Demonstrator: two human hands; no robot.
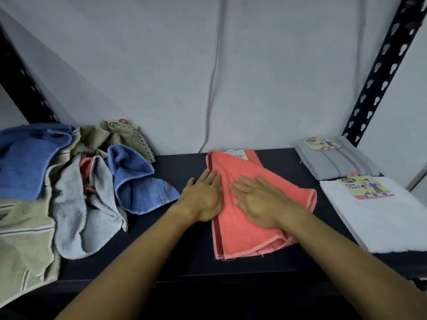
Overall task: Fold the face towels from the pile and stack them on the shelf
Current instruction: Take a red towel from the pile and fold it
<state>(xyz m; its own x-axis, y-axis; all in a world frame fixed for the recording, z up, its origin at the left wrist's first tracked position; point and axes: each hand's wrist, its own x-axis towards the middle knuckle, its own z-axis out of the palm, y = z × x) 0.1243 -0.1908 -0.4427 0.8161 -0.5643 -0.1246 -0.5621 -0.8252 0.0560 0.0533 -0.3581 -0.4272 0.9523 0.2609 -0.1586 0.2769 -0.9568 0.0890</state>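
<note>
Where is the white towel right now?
The white towel lies folded at the shelf's right end, in front of the grey towel, right of the coral towel.

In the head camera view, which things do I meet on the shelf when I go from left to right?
Pile of unfolded towels → left hand → right hand, both flat on the coral towel → folded white towel, with the folded grey towel behind it.

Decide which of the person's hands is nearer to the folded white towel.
Right. The right hand lies flat on the coral towel, closer to the white towel; the left hand rests on its far edge.
</note>
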